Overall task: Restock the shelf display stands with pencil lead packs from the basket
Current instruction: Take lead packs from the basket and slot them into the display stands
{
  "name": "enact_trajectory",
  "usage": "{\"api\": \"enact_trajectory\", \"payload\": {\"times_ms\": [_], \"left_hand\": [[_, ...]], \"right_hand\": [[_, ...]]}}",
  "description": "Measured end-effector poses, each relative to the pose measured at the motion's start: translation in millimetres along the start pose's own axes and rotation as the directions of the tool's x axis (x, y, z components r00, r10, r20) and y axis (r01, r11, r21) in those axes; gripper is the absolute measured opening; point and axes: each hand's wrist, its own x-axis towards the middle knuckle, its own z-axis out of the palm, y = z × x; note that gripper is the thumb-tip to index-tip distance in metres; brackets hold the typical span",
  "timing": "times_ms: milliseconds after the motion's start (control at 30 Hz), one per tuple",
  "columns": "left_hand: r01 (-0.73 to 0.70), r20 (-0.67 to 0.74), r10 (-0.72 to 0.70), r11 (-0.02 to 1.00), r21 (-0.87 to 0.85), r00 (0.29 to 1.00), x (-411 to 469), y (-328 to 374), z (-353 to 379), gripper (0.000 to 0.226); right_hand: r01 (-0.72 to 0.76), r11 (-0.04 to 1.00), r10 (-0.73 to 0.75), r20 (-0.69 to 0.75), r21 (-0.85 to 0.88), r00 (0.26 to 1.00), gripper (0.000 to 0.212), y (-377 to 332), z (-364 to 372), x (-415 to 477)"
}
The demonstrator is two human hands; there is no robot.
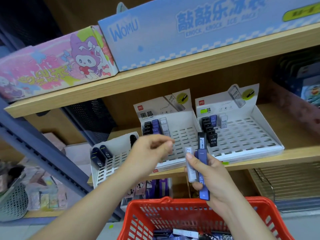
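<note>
My right hand (213,177) grips three pencil lead packs upright above the red basket (166,201): a clear white one (190,166), a blue one (204,185) and a black one (202,141) sticking up behind. My left hand (152,150) hovers blurred in front of the middle display stand (184,135), fingers loosely curled with nothing visible in them. That stand holds black, blue and white packs in its left rows. The right stand (242,134) has a black row plus a blue and a white pack. More packs (181,233) lie in the basket.
A third slotted stand (110,168) with black packs sits at the left on the wooden shelf (259,158). Large cartoon boxes (57,64) fill the shelf above. A grey mesh bin (13,201) stands low at the left, and more stock sits under the shelf.
</note>
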Motion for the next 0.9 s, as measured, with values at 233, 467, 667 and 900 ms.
{"api": "enact_trajectory", "payload": {"times_ms": [233, 467, 667, 900], "left_hand": [[0.083, 0.198, -0.020, 0.945, -0.317, 0.980, -35, 1, 10, 0.033], [0.147, -0.042, -0.203, 0.824, -0.547, 0.978, -38, -9, 4, 0.016], [0.206, -0.022, -0.264, 0.799, -0.565, 0.964, -47, -15, 11, 0.020], [0.175, 0.014, -0.183, 0.913, -0.368, 0.983, -50, -12, 14, 0.016]], "right_hand": [[-0.052, 0.998, 0.058, 0.133, -0.047, 0.989, 0.029, 0, 9, -11], [-0.130, 0.965, 0.090, 0.178, 0.226, 0.980, 0.028, 1, 12, -15], [-0.039, 0.992, 0.017, 0.181, 0.118, 0.983, 0.020, 5, 16, -13], [0.021, 1.000, -0.019, 0.082, -0.018, 0.996, 0.030, 8, 15, -10]]}}
